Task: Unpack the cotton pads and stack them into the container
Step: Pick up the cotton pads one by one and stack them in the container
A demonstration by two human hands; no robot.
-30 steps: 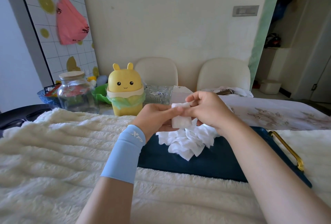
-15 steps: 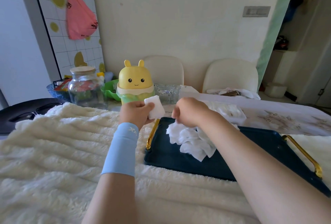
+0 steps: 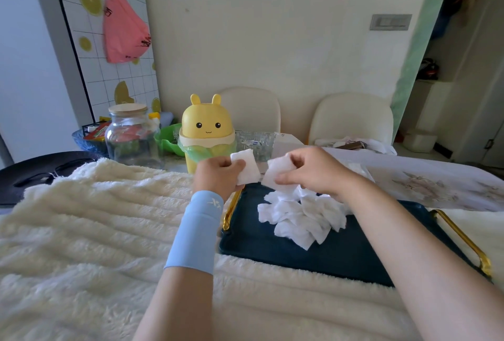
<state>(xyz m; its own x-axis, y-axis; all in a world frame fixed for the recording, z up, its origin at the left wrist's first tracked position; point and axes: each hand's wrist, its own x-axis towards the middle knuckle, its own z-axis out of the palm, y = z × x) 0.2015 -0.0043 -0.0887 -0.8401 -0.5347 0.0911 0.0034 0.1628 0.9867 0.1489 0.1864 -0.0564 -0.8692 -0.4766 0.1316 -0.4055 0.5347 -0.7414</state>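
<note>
A heap of white square cotton pads (image 3: 302, 215) lies on a dark blue tray (image 3: 313, 256) with gold handles. My left hand (image 3: 218, 175), with a light blue wrist sleeve, grips a small stack of cotton pads (image 3: 246, 167) above the tray's left handle. Just to its right, my right hand (image 3: 308, 171) pinches a single cotton pad (image 3: 278, 173) lifted above the heap. A clear ribbed container (image 3: 255, 144) stands behind the hands, partly hidden by them.
A yellow bunny-shaped bin (image 3: 207, 130) with a green liner stands just behind my left hand. A glass jar (image 3: 131, 136) with a wooden lid, a green bowl (image 3: 167, 140) and a blue basket (image 3: 88, 141) sit at back left. A fluffy cream blanket (image 3: 95, 231) covers the table. Two chairs stand beyond.
My right hand has lifted a fresh pad off the heap and brought it toward my left hand, which still holds its stack.
</note>
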